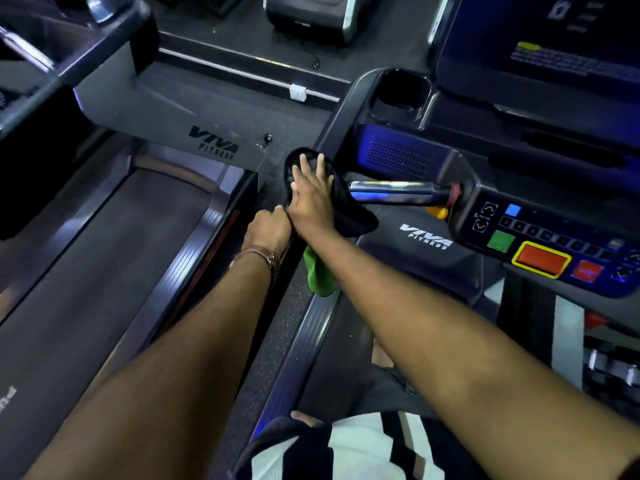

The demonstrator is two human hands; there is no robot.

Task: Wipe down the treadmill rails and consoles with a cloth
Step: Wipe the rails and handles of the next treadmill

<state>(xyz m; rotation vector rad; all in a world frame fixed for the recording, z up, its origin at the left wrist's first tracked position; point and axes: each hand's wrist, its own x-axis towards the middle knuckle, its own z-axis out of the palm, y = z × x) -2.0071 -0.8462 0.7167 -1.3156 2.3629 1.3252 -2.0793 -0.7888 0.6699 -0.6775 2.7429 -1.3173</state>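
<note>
While a neighbouring treadmill [104,254] fills the nine o'clock side, the treadmill the person stands on takes up the three o'clock side; its console [540,237], with green, red and blue buttons, sits at three o'clock below a dark screen [540,39] at one o'clock; a cup holder [398,95] lies at twelve o'clock, and the dark rail [337,119] runs from it down toward the centre; a chrome bar [391,192] sticks out of the console toward the centre.

A black cloth [349,216] is draped over the rail at the centre, touching the tip of the chrome bar; a green cloth [317,275] hangs just below it, toward six o'clock, partly hidden by the right forearm.

The right hand [311,199] lies flat on the black cloth, fingers straight and spread; the left hand [268,228], with a bracelet [259,254] at the wrist, is curled at the black cloth's lower edge, touching the right hand; I cannot tell what it grips.
</note>
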